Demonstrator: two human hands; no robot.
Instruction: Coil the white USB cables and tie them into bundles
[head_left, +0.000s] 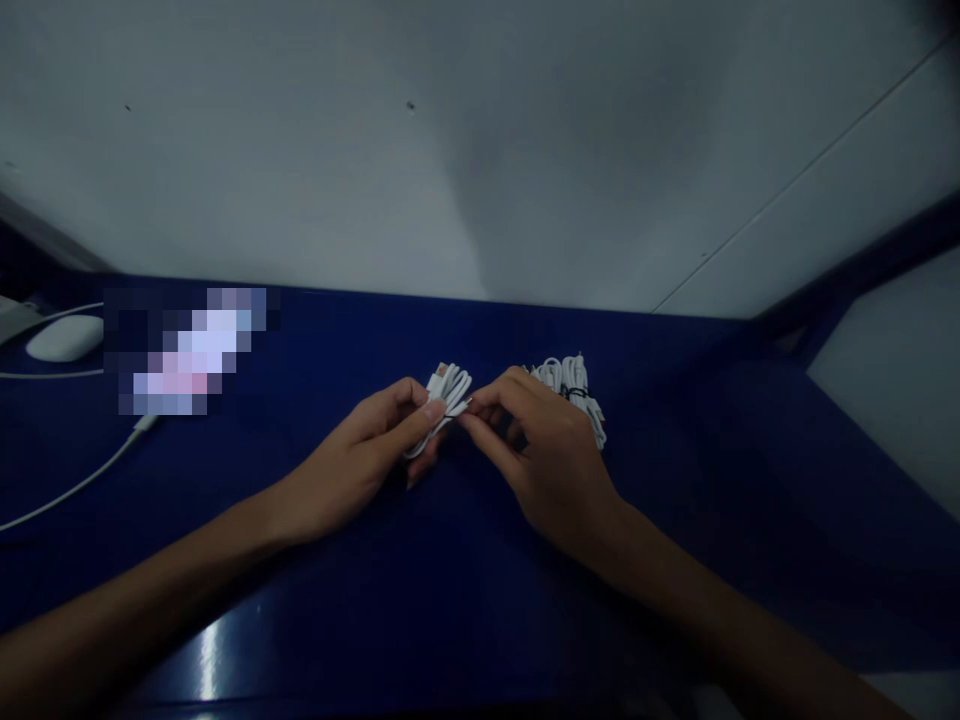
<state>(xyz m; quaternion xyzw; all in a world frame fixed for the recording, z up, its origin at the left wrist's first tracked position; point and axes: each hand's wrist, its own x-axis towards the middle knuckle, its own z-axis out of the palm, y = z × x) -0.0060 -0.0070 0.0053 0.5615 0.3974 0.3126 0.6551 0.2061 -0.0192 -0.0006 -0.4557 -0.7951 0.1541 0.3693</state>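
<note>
My left hand [367,450] is closed around a coiled white cable [448,392] held just above the dark blue table [420,600]. The fingertips of my right hand [547,455] pinch at the same coil from the right, near a thin dark tie around it. Both hands meet at the middle of the table. Behind my right hand lies a small pile of bundled white cables [571,385] with dark ties, partly hidden by my fingers.
A white rounded case [64,337] lies at the far left of the table, with a long white cord [75,485] trailing past it. A blurred patch sits beside it. A pale wall rises behind the table.
</note>
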